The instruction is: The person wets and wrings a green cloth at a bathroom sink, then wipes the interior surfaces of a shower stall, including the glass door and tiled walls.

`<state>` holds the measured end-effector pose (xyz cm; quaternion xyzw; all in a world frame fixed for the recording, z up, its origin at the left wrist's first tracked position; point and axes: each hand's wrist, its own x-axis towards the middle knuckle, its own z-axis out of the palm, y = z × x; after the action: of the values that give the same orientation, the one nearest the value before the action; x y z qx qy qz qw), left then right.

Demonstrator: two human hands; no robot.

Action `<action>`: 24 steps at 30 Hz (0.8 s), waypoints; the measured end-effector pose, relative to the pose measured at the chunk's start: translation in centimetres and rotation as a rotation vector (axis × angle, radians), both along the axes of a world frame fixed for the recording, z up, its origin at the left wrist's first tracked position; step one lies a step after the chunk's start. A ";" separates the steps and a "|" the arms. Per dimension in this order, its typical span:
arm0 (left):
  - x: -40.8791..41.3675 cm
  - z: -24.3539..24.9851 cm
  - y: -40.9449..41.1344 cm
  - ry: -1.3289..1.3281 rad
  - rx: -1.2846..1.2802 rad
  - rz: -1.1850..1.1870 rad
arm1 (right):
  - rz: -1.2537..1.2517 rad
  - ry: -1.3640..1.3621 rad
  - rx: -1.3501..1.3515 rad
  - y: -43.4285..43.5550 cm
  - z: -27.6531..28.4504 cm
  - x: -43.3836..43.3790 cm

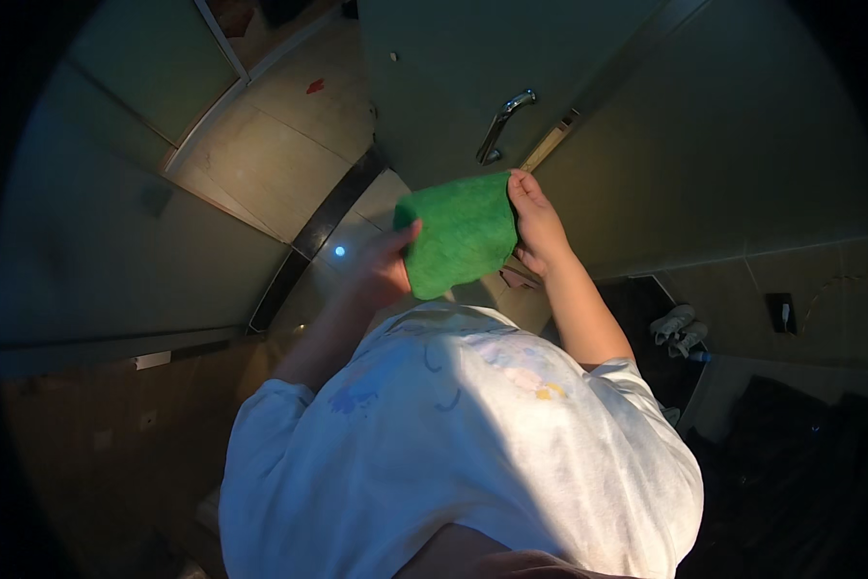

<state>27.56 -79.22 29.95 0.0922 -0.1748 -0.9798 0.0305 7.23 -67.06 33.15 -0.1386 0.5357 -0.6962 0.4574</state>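
A green cloth (463, 230), seemingly folded, is held up in front of my body at about waist height. My left hand (387, 268) grips its left side, with the thumb lying over the front and the other fingers hidden behind. At the right edge my right hand (533, 217) pinches the upper corner between thumb and fingers. Beyond the cloth stands a grey-green door (441, 87) with a curved chrome handle (505, 127), which neither hand touches.
A dark threshold strip (332, 210) crosses the tiled floor (282, 145) at left. Beside it is a panelled wall or door (137, 246). A pair of sneakers (678, 329) lies at right, near a wall socket with a plugged-in charger (785, 315).
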 end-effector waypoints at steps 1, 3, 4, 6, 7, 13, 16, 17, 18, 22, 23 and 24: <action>0.0 -0.1 -0.6 -0.024 0.035 -0.024 | 0.049 -0.027 0.009 0.1 0.3 0.0; -0.2 0.1 -1.2 -0.080 0.048 -0.030 | 0.148 -0.082 0.026 0.5 1.0 0.0; -0.3 0.3 -1.4 -0.113 0.026 -0.011 | 0.240 0.022 0.104 0.8 0.6 -0.3; -0.4 0.3 -1.7 -0.162 0.017 0.006 | 0.421 0.231 0.258 1.6 -0.5 -1.1; -0.4 0.1 -1.8 -0.177 0.030 0.004 | 0.366 0.241 0.223 1.7 -0.9 -1.1; 0.0 -3.8 -0.7 -0.306 -0.423 0.084 | 0.255 0.281 0.136 2.3 -2.4 -2.4; -0.5 -3.8 -0.6 -0.461 -0.636 0.183 | 0.315 0.416 0.234 2.8 -2.6 -2.8; -0.6 -3.7 -0.5 -0.513 -0.731 0.216 | 0.333 0.484 0.281 2.9 -2.5 -2.7; -0.7 -3.7 -0.4 -0.510 -0.761 0.250 | 0.350 0.555 0.329 3.0 -2.3 -2.6; -0.8 -4.4 -0.4 -0.448 -0.888 0.328 | 0.274 1.140 0.238 3.5 -1.4 -1.6; -0.7 -4.7 -0.5 -0.420 -0.921 0.333 | 0.310 1.166 0.200 3.6 -0.7 -1.4; -0.7 -4.6 -0.4 -0.406 -1.035 0.338 | 0.342 1.191 0.165 3.8 -0.2 -1.2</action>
<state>26.88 -79.62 25.32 0.2779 -0.6161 -0.7112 0.1935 6.01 -63.29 32.90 -0.5508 0.7209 -0.3729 0.1945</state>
